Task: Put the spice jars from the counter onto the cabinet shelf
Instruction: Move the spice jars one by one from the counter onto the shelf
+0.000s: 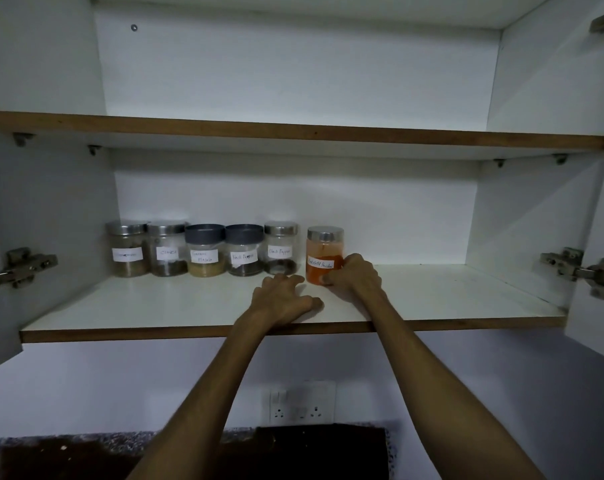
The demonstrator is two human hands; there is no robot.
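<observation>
On the lower cabinet shelf, head view: six spice jars in a row along the back. Orange chilli-powder jar stands upright at the row's right end, just beside the steel-lidded black pepper jar, slightly forward of it. Right hand: grip pinching the orange jar's lower right side. Left hand: fingers spread, palm flat on the shelf, in front of the orange jar, not touching it.

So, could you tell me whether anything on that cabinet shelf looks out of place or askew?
Only slightly: the orange-filled glass jar with a steel lid, in the right hand, stands forward of and apart from the five-jar row. Two jars read "Black Pepper". Nothing spilled.
</observation>
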